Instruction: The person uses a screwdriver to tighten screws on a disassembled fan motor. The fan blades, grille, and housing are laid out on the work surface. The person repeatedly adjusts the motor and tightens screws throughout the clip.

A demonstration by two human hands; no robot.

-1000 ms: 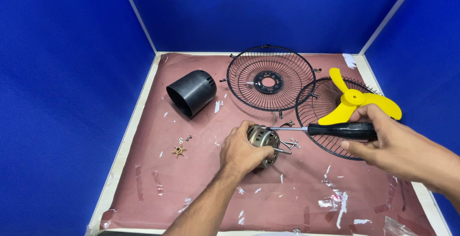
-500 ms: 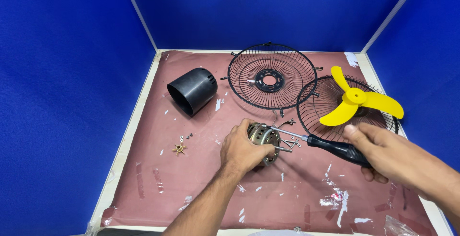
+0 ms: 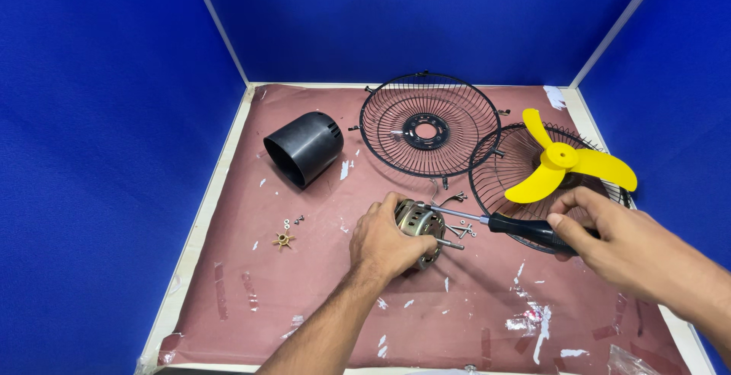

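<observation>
Firmly, the left hand (image 3: 388, 242) is curled around the metal fan motor (image 3: 417, 223), fingers wrapped over its near side and pressing it down on the brown mat (image 3: 320, 299); the motor lies a little toward the near edge from the mat's middle, its short shaft (image 3: 451, 245) pointing toward the right edge. The right hand (image 3: 620, 242) is closed on the black handle of a screwdriver (image 3: 525, 230) — thumb and fingertips pinch the handle's rear end; the steel shank runs leftward and its tip meets the top of the motor, just beside the left fingertips. Small loose screws (image 3: 463, 229) lie between shank and shaft.

Toward the far edge rests 1 black wire fan guard (image 3: 429, 125); a 2nd guard (image 3: 533, 185) sits by the right edge, overlapping the 1st, with a yellow 3-bladed propeller (image 3: 563, 163) lying in it — the right hand is partly over that guard's near rim. A black cylindrical housing (image 3: 304, 148) lies on its side toward the far-left corner; a small brass-coloured star-shaped part (image 3: 283, 239) and tiny nuts (image 3: 292, 222) sit near the left edge.
</observation>
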